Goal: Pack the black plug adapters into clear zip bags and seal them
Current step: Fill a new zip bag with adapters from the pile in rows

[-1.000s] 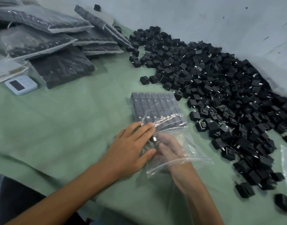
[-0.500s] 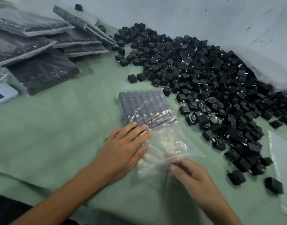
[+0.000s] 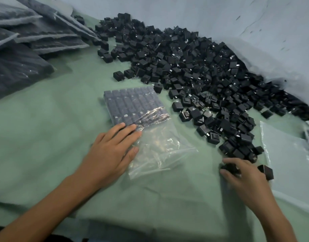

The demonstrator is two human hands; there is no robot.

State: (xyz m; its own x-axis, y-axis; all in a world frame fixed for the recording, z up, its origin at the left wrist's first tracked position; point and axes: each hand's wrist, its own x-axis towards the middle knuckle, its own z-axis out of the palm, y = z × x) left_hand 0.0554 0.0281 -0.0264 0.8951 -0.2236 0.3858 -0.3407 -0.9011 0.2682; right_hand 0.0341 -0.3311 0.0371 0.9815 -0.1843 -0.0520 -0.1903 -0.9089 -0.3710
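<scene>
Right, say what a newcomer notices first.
A big heap of black adapters spills across the green table, far and right. In the middle lies a clear bag, half packed in neat rows, the left hand flat on it. The right hand grips one adapter.

right hand (image 3: 244, 177) blurred, adapter (image 3: 229, 167) under fingers (image 3: 237, 161) half hidden | filled bags (image 3: 19, 49) cut by left edge

Pale green cloth-covered table (image 3: 45, 137)
Black cube-shaped plastic plug adapters (image 3: 185, 67) heaped right; part-filled clear plastic zip bag (image 3: 159, 145) centre; filled clear bags (image 3: 19, 70) stacked far left; empty clear bag (image 3: 286, 154) right edge.
</scene>
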